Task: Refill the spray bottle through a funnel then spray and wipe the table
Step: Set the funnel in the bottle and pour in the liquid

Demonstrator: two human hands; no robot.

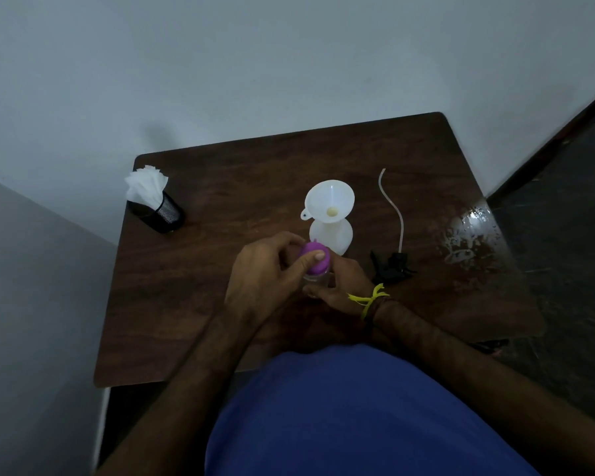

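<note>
At the far left corner of the table (193,304) stood a black mesh cup (158,214) stuffed with white tissues (146,182), soft, light things that I judged would pull out with a pinch when the wiping came. Nearer the front edge, about the middle, the person's left hand (265,269) was curled over a purple cap (314,257), thumb laid across its top and fingers wrapped round its rim, as though to twist it. That cap sat on a small clear bottle (315,280), which the right hand (340,283) gripped round the body from the other side; a yellow band (370,298) was tied at that wrist. The bottle looked like thin, smooth plastic, so I judged it light and likely to slip or buckle if squeezed hard; the body was the place to steady it while the ribbed cap took the turning. Just behind the hands stood the white spray bottle (332,237) with a white funnel (329,199) seated in its neck. Both seemed light and top-heavy, easy to tip, so a hand at the bottle's base would help when pouring. To the right lay the black spray head (390,264), its pale tube (392,207) trailing toward the far edge. By the right edge a patch of liquid (468,235) glistened on the wood.
</note>
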